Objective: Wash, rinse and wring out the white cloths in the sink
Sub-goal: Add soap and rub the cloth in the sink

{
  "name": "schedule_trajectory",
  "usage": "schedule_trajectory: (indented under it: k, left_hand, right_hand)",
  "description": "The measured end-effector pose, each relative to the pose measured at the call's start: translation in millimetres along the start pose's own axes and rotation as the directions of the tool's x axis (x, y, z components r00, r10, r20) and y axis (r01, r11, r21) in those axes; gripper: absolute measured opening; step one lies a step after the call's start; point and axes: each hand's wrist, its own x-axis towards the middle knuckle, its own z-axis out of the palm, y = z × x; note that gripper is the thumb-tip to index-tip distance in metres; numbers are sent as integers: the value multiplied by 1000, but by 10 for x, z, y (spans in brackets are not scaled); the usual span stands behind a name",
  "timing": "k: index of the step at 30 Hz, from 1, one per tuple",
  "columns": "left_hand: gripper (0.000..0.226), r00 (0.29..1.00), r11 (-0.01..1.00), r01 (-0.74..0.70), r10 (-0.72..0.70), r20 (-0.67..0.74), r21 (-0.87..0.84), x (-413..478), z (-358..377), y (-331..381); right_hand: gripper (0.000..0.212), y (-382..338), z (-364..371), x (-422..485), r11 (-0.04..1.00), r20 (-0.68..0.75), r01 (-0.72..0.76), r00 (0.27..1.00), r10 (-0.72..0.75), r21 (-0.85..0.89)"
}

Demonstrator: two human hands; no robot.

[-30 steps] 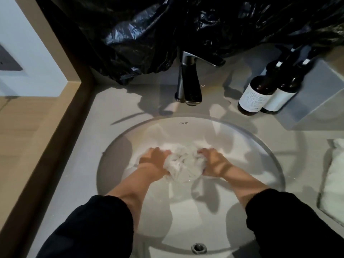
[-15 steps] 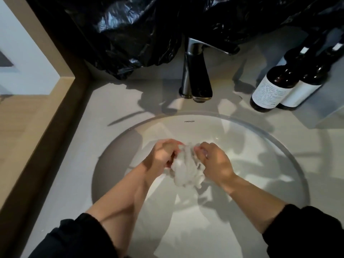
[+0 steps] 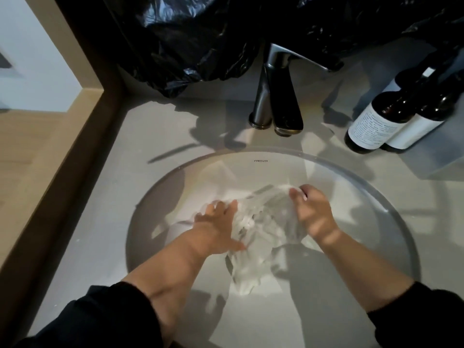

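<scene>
A wet white cloth point(image 3: 266, 229) lies spread and crumpled in the round white sink point(image 3: 253, 169), blurred by motion. My left hand point(image 3: 218, 227) lies on the cloth's left side with fingers spread flat. My right hand point(image 3: 311, 214) holds the cloth's upper right part, fingers curled over its edge. A lower fold of the cloth trails toward me past both wrists. Whether more than one cloth is in the bundle cannot be told.
A dark metal faucet point(image 3: 278, 96) stands behind the sink, no water seen running. Two brown bottles point(image 3: 391, 116) with white labels stand at the back right. Black plastic sheeting point(image 3: 200, 33) hangs over the back wall. A wooden ledge point(image 3: 57, 156) borders the grey counter on the left.
The cloth was bunched tightly between both hands; now it is pulled open and wider. My right hand has moved up and right, my left hand has flattened onto the cloth.
</scene>
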Motion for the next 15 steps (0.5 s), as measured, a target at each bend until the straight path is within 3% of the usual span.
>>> schedule_trajectory:
  k: [2,3,5,7,10,13,15]
  left_hand:
    - [109,1000,1000,2,-2,-12,-18,-31,-143,-109]
    - [101,999,1000,-2,2,-46,4,-62,-220,-171]
    - [78,1000,998,0,2,-28,65,-127,-333,-266]
    - [63,999,992,-12,5,54,123,-167,-360,-272]
    - [65,994,989,-16,0,109,150,-181,-333,-193]
    - [88,990,992,84,-94,104,97,-175,-282,-119]
    - [105,981,981,187,-184,64,-51,-128,-141,-35]
  right_hand:
    - [22,-227,101,-196,938,-64,345,936,-346,-26]
    - [22,-311,223,-302,863,-27,502,863,-504,-60]
    - [29,-231,548,-356,696,115,659,744,-658,-285]
    - [33,-13,825,-297,523,249,679,703,-667,-514]
    - [32,154,951,-148,453,286,666,700,-655,-592]
    - [29,27,1015,-62,496,273,626,745,-609,-601]
    - [32,-103,968,-24,658,242,554,827,-508,-511]
